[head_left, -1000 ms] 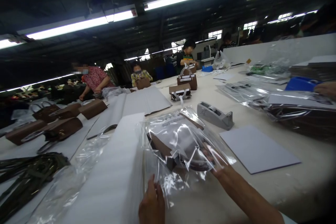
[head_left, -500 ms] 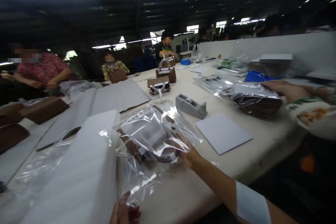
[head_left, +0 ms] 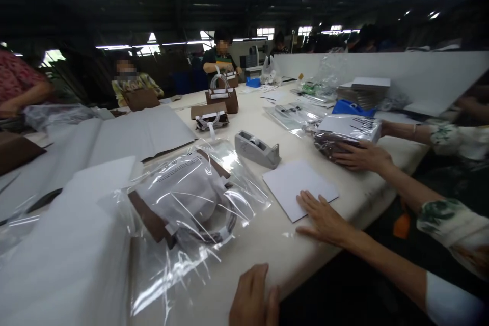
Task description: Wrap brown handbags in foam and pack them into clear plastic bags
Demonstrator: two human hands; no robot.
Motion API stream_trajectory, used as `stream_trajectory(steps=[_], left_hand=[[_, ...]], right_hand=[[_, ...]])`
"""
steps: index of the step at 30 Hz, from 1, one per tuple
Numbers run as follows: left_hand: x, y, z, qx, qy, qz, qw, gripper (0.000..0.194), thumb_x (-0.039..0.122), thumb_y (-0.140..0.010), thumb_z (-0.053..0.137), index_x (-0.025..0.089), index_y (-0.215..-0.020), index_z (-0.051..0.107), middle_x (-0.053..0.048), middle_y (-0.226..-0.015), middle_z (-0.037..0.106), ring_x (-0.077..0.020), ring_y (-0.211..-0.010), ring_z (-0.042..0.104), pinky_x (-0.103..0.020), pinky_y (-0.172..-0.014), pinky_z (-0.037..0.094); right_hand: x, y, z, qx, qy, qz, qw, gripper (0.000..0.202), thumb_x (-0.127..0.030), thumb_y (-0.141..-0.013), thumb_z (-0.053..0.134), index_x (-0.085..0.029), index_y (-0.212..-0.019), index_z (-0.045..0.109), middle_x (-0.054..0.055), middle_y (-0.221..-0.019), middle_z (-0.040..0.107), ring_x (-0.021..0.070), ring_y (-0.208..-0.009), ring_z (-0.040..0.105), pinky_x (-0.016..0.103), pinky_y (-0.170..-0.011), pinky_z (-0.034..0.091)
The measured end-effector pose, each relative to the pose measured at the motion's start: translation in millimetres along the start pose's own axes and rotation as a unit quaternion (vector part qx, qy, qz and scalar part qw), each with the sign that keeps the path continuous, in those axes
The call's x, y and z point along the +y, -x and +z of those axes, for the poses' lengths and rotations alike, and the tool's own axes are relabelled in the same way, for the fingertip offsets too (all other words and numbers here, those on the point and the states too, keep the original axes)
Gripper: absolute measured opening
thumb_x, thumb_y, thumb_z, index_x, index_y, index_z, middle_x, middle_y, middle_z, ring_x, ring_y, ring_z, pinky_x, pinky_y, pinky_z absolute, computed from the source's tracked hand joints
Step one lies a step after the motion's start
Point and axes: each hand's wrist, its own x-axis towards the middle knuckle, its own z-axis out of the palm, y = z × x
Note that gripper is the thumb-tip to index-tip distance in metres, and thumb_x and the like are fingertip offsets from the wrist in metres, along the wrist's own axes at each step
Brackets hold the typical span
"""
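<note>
My right hand [head_left: 324, 218] lies with spread fingers on the near edge of a white rectangular card [head_left: 300, 186]. My left hand [head_left: 254, 295] is at the table's front edge, thumb apart from the fingers, with nothing visible in it; the frame cuts it off. To its left lies a brown handbag [head_left: 147, 214] inside a clear plastic bag [head_left: 168, 285], lying flat with printed text and its rolled handles facing me. Neither of my hands touches it. A grey tape dispenser [head_left: 256, 150] stands behind the card.
At right, a co-worker's hands [head_left: 362, 155] hold a wrapped handbag [head_left: 332, 137]. Stacked white foam sheets [head_left: 76, 244] fill the left. Brown handbags [head_left: 223, 101] stand farther back, near a blue tape dispenser [head_left: 353, 108] and flat plastic bags [head_left: 292, 114].
My right hand has let go of the bagged handbag and moved right onto the card. My left hand has released the plastic and moved right. The view has turned right.
</note>
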Motion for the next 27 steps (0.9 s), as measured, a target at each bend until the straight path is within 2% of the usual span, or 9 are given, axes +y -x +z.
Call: stream_trajectory(steps=[2, 5, 7, 10, 13, 18, 22, 24, 27], left_hand=[[18, -29, 22.4, -0.035, -0.042, 0.086, 0.995, 0.040, 0.025, -0.081, 0.049, 0.016, -0.121, 0.048, -0.012, -0.121, 0.054, -0.0234, -0.111, 0.051, -0.037, -0.089, 0.049], [35, -72, 49.9, -0.100, -0.084, 0.119, 0.984, 0.051, 0.022, -0.081, 0.049, 0.012, -0.129, 0.037, -0.014, -0.136, 0.037, -0.0278, -0.126, 0.033, -0.048, -0.097, 0.041], [40, -96, 65.6, -0.134, -0.086, 0.118, 0.980, 0.054, 0.028, -0.083, 0.047, 0.011, -0.132, 0.032, -0.013, -0.140, 0.029, -0.0289, -0.131, 0.023, -0.053, -0.102, 0.032], [41, -118, 85.2, -0.173, -0.076, 0.144, 0.971, 0.055, 0.041, -0.086, 0.041, 0.014, -0.133, 0.030, -0.010, -0.142, 0.026, -0.0289, -0.131, 0.021, -0.056, -0.104, 0.026], [38, -119, 99.3, -0.166, -0.087, 0.187, 0.964, 0.045, 0.038, -0.089, 0.037, 0.019, -0.129, 0.037, -0.004, -0.137, 0.037, -0.0261, -0.128, 0.031, -0.055, -0.103, 0.031], [32, -106, 117.3, -0.021, -0.125, 0.250, 0.960, 0.030, 0.023, -0.086, 0.043, 0.021, -0.115, 0.052, 0.001, -0.121, 0.055, -0.0220, -0.114, 0.048, -0.042, -0.091, 0.048], [30, -107, 125.2, 0.029, -0.112, 0.218, 0.969, 0.031, 0.022, -0.084, 0.045, 0.021, -0.115, 0.053, -0.002, -0.121, 0.055, -0.0227, -0.111, 0.050, -0.040, -0.087, 0.051], [28, -112, 125.1, 0.025, -0.116, 0.199, 0.973, 0.033, 0.020, -0.083, 0.047, 0.019, -0.115, 0.052, -0.005, -0.122, 0.054, -0.0247, -0.111, 0.050, -0.039, -0.083, 0.052], [25, -120, 120.5, -0.021, -0.122, 0.227, 0.966, 0.034, 0.011, -0.081, 0.048, 0.012, -0.114, 0.052, -0.010, -0.120, 0.055, -0.0273, -0.111, 0.050, -0.038, -0.082, 0.053]], right_hand=[[-7, 13, 6, 0.004, -0.003, -0.047, 0.999, 0.078, -0.062, -0.077, 0.046, -0.011, -0.135, 0.034, 0.015, -0.139, 0.030, 0.0295, -0.130, 0.024, 0.051, -0.105, 0.023], [-6, 24, 2, 0.005, -0.028, -0.095, 0.995, 0.064, -0.054, -0.082, 0.045, -0.018, -0.134, 0.037, 0.010, -0.137, 0.036, 0.0252, -0.129, 0.030, 0.046, -0.106, 0.027], [7, 15, -5, 0.035, -0.040, -0.077, 0.996, 0.055, -0.049, -0.085, 0.042, -0.018, -0.130, 0.043, 0.009, -0.134, 0.042, 0.0229, -0.127, 0.034, 0.042, -0.106, 0.029], [41, -22, -14, 0.092, -0.015, 0.014, 0.996, 0.050, -0.041, -0.090, 0.034, -0.010, -0.126, 0.047, 0.014, -0.133, 0.042, 0.0234, -0.126, 0.035, 0.039, -0.106, 0.030], [72, -71, -18, 0.079, 0.009, 0.042, 0.996, 0.050, -0.037, -0.089, 0.037, -0.004, -0.124, 0.048, 0.020, -0.131, 0.042, 0.0273, -0.123, 0.039, 0.040, -0.103, 0.033], [89, -126, -17, 0.069, 0.005, 0.013, 0.998, 0.045, -0.042, -0.085, 0.044, -0.012, -0.117, 0.055, 0.016, -0.119, 0.052, 0.0292, -0.111, 0.047, 0.043, -0.096, 0.038], [90, -134, -17, 0.067, -0.002, -0.003, 0.998, 0.042, -0.046, -0.084, 0.043, -0.016, -0.109, 0.061, 0.014, -0.108, 0.055, 0.0289, -0.100, 0.051, 0.046, -0.090, 0.041], [92, -129, -17, 0.059, -0.011, -0.012, 0.998, 0.042, -0.045, -0.084, 0.043, -0.017, -0.111, 0.060, 0.013, -0.110, 0.054, 0.0277, -0.104, 0.049, 0.043, -0.092, 0.040], [97, -118, -16, 0.038, -0.028, -0.017, 0.999, 0.047, -0.046, -0.085, 0.042, -0.016, -0.120, 0.055, 0.013, -0.120, 0.050, 0.0265, -0.114, 0.043, 0.040, -0.099, 0.036]])
